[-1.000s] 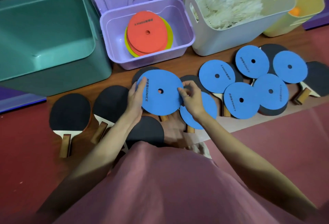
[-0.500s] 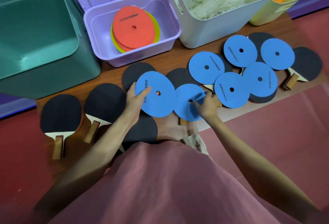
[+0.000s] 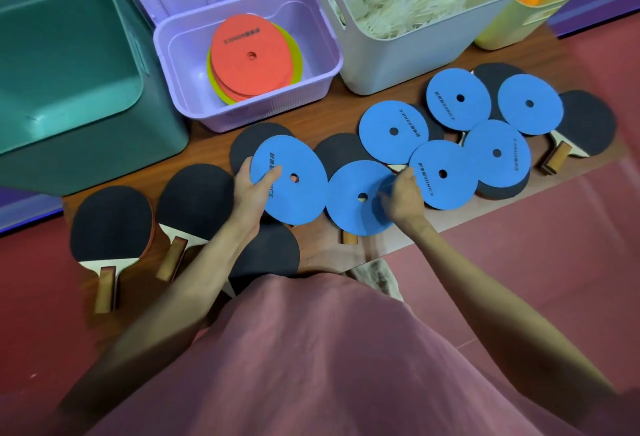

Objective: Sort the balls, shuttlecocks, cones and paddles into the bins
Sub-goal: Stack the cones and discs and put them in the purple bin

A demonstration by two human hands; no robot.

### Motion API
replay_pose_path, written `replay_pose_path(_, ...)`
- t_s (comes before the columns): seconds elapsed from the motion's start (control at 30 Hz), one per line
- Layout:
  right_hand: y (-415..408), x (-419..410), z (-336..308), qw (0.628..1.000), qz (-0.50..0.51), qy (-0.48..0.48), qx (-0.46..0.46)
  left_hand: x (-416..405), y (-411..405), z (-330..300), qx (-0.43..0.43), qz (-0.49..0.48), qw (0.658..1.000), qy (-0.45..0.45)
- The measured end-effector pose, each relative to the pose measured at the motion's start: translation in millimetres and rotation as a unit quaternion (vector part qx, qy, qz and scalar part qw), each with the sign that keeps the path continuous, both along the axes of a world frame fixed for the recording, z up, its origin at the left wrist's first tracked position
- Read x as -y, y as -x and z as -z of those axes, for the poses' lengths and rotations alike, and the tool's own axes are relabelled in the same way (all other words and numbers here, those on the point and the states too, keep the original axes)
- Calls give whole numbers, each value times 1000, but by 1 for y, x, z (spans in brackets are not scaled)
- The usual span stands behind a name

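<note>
Discs in blue foam occupy both hands. The left hand [image 3: 252, 189] grips one blue disc [image 3: 294, 182] by its left edge, thumb curled over the top face, the disc fanning rightward from the fingers. Immediately right, touching or overlapping it, a second blue disc [image 3: 360, 198] lies flat; the right hand [image 3: 401, 198] pinches at its right edge (how firmly cannot be told). The purple bin [image 3: 325, 72], holding orange discs [image 3: 251, 54], sits beyond the left fingers, so the left hand is likely nearer.
</note>
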State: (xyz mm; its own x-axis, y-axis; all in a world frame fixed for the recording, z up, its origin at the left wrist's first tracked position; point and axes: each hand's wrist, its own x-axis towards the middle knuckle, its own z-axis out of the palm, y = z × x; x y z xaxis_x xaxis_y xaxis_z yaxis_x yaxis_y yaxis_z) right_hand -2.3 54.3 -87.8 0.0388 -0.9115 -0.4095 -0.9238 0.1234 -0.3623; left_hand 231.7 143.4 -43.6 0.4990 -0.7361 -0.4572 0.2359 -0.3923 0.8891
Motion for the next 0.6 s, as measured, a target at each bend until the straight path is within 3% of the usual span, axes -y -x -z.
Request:
replay_pose_path(0.1,5,13,-24,995,-75,-19,55,-3,-6,1,15,-15,1000,-6)
replay_pose_path(0.2,3,21,-53,986,-132,33,97,-7,-12,1,18,-30,999,-15)
replay_pose_path(0.33,-10,29,-84,956,-88,119,253,-8,-17,-4,17,-54,998,-21)
replay_pose_path(0.47,-35,35,-98,901,-59,74,423,-4,-18,-16,-24,-73,997,1)
replay_pose_path(0.6,-65,35,-98,885,-32,12,465,3,-15,-34,-62,-54,994,69)
